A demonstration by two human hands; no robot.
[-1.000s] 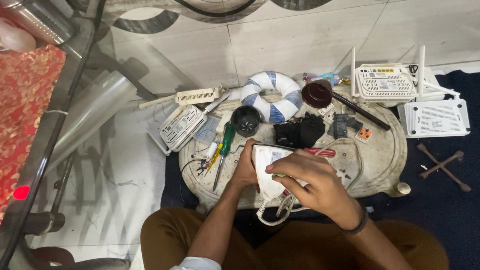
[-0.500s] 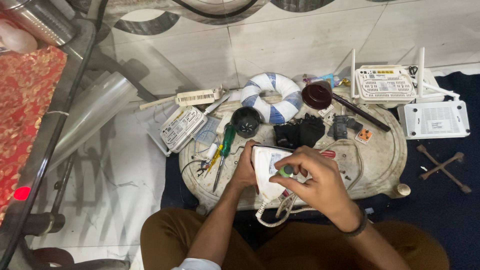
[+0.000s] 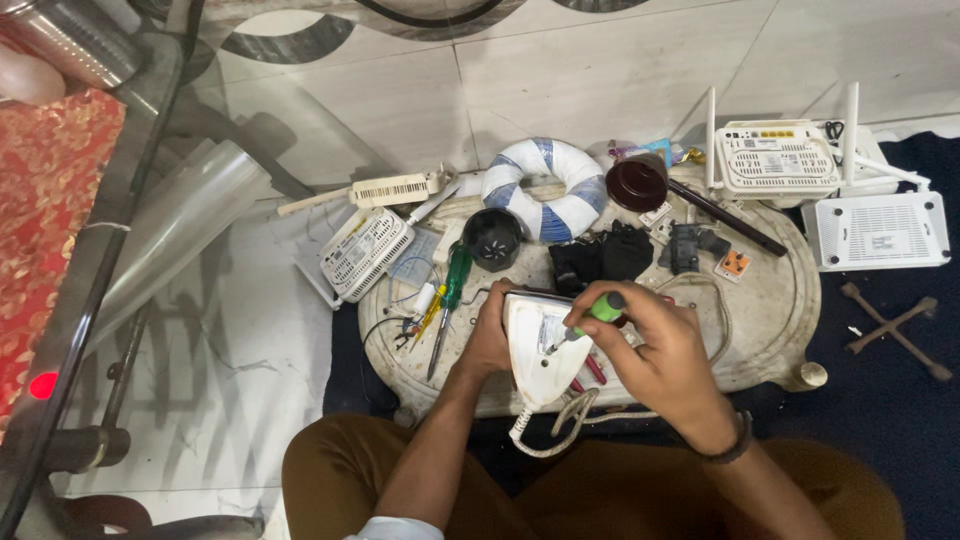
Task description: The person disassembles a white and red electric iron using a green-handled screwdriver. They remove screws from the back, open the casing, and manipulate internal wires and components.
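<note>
Head view looked straight down on a white clothes iron (image 3: 540, 350), which lay just below the middle of the frame at the near edge of a low, pale oval table (image 3: 770, 320). The person's left hand (image 3: 490, 335) was cupped around the iron's left side, fingers curled against its body and holding it steady. The right hand (image 3: 655, 355) was closed around a small green-handled screwdriver (image 3: 590, 318), gripped between thumb and fingertips, its tip pressed down onto the white face of the iron. A dark band sat on that wrist. The iron's white cord (image 3: 560, 425) looped off the table edge towards the person's brown-trousered lap.

Left of the iron lay a larger green screwdriver (image 3: 452, 290) and a few smaller yellow and red tools among thin wires. Just above the iron sat a black, lumpy part (image 3: 600, 255) and a round black cap (image 3: 494, 238). Behind those, towards the top centre, a blue-and-white striped ring (image 3: 545, 185) rested on the table's far edge, with a dark brown round lid (image 3: 637, 182) to its right. A small orange-faced piece (image 3: 735, 265) lay further right.

At the upper right, a white router with upright aerials (image 3: 775, 155) stood on the floor beside a flat white box (image 3: 880, 230). A crossed metal wrench (image 3: 893, 320) lay on the dark mat at the right. Left of the table, a white vented casing (image 3: 365, 252) rested on the marble floor, and a glass table edge with a red patterned cloth (image 3: 50, 200) filled the left side.
</note>
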